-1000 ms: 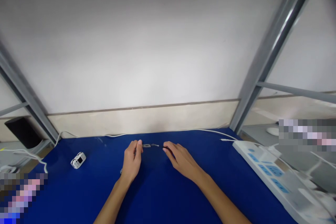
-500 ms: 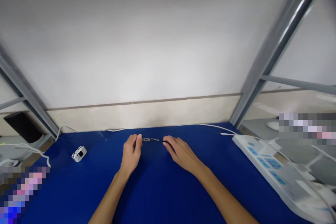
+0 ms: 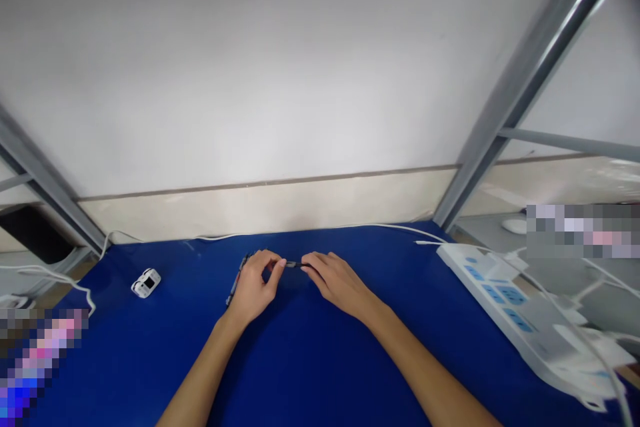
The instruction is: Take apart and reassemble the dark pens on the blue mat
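Near the back of the blue table, my left hand pinches a small grey, slim piece between thumb and fingers. My right hand is closed too, its fingertips at the dark right end of this piece, so the hands almost meet. The piece is too small to name. Beside and partly under my left hand lies a long, thin dark grey object, mostly covered by the hand; I cannot tell whether the hand grips it.
A small white gadget with a dark window lies at the left. On the right stands a large white power strip with blue sockets and plugs. A white cable runs along the back edge by the wall. Grey metal posts flank the table.
My hands have come closer together, and the gap between the grey piece and the dark thing at my right fingertips has closed. The long dark object now shows left of my left hand.
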{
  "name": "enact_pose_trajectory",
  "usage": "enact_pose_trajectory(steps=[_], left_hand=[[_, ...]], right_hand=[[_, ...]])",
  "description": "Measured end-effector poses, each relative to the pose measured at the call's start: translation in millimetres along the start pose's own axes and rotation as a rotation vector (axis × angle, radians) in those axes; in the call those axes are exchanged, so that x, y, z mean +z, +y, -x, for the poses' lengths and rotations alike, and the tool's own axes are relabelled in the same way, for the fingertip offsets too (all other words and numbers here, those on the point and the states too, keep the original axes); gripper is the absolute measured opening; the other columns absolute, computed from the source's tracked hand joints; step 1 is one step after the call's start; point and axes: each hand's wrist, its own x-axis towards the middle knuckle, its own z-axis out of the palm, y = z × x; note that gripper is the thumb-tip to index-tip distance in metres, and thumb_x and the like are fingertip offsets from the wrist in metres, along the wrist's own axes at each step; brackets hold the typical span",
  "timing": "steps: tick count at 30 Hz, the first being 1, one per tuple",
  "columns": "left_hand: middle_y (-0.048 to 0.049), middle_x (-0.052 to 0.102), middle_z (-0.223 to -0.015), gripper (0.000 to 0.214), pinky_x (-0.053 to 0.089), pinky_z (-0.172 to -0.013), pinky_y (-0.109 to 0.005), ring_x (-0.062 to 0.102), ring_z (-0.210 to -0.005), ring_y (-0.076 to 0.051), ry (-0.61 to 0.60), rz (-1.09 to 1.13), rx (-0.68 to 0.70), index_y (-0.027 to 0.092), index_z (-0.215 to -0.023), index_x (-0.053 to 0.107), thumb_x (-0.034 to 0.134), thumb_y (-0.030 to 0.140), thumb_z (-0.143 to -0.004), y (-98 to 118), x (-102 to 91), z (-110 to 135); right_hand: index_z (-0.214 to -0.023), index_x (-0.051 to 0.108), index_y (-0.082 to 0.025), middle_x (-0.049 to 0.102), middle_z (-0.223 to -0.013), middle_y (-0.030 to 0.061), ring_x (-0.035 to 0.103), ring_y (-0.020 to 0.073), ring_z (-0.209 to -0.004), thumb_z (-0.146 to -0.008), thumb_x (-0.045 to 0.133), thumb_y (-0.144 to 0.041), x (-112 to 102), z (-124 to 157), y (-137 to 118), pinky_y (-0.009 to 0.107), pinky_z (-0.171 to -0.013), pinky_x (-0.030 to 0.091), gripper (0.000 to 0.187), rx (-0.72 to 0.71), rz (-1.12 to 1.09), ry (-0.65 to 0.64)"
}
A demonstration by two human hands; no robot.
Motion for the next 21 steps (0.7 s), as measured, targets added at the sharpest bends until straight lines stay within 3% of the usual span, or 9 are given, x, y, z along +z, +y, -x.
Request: enact_pose_trajectory(steps=[4,8,13,18,21], left_hand=[[-0.006,0.075,-0.094,0.022,0.049,-0.095,-0.043,0.068,-0.089,-0.023,-0.071,0.011,0.073,0.026,-0.105,0.075,0.06,0.041,-0.1,0,3.4,2],[-0.007,0.076,-0.098,0.023,0.051,-0.095,-0.044,0.068,-0.089,-0.023,-0.132,0.037,0.109,0.028,-0.113,0.076,0.06,0.039,-0.1,-2,6.9,4],[-0.0093,0.076,-0.102,0.023,0.053,-0.089,-0.044,0.068,-0.094,-0.025,-0.115,0.039,0.122,0.028,-0.114,0.076,0.06,0.037,-0.1,-1,9.3,5],[-0.0094,0.076,-0.101,0.022,0.053,-0.09,-0.045,0.069,-0.095,-0.026,-0.106,0.041,0.126,0.027,-0.113,0.076,0.061,0.036,-0.1,1,12.4,6],[-0.0082,0.077,-0.102,0.02,0.052,-0.093,-0.046,0.069,-0.095,-0.025,-0.086,0.033,0.121,0.028,-0.112,0.077,0.063,0.036,-0.099,-1,13.8,5]], right_hand=[[-0.116,0.057,-0.024,0.072,-0.107,0.0082,0.071,0.0237,-0.094,-0.11,0.043,-0.028,3,0,-4,0.043,-0.094,0.048,0.016,-0.014,-0.032,-0.006],[-0.116,0.054,-0.023,0.07,-0.105,0.008,0.069,0.0241,-0.094,-0.108,0.049,-0.029,6,1,-8,0.04,-0.088,0.051,0.011,0.016,-0.113,-0.017],[-0.11,0.053,-0.024,0.067,-0.104,0.0072,0.067,0.0235,-0.095,-0.107,0.049,-0.026,5,2,-9,0.036,-0.083,0.053,0.005,0.037,-0.177,-0.022],[-0.111,0.057,-0.024,0.067,-0.106,0.007,0.067,0.0235,-0.096,-0.108,0.044,-0.02,3,-1,-7,0.04,-0.089,0.052,0.014,-0.04,-0.107,-0.06],[-0.117,0.057,-0.025,0.068,-0.108,0.0068,0.068,0.0228,-0.097,-0.108,0.047,-0.025,3,0,-7,0.036,-0.086,0.054,0.013,0.021,-0.17,-0.046]])
